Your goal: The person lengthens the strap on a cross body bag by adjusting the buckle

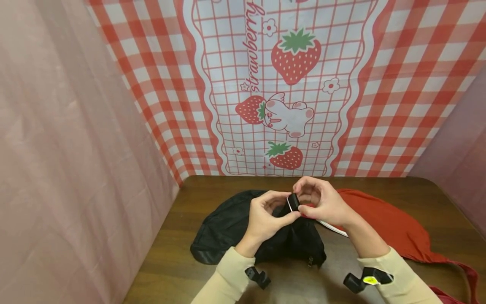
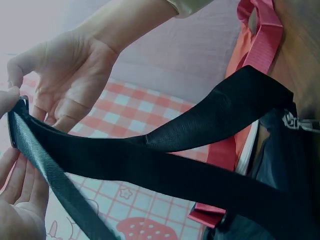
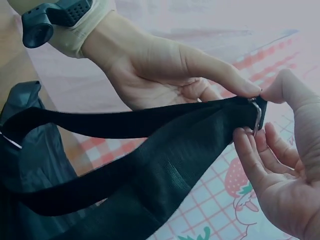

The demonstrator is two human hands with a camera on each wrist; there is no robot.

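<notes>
Left fingers (image 3: 222,74) and right fingers (image 3: 252,157) pinch a black strap (image 3: 165,175) at what looks like a metal buckle (image 3: 258,116).

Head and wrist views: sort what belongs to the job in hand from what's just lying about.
In the job:
black webbing strap, pinched at its looped end by the left hand and right hand
metal buckle at that end
black zippered bag, which the strap runs down to

Just there:
red bag with its red strap
strawberry-print cloth behind
</notes>
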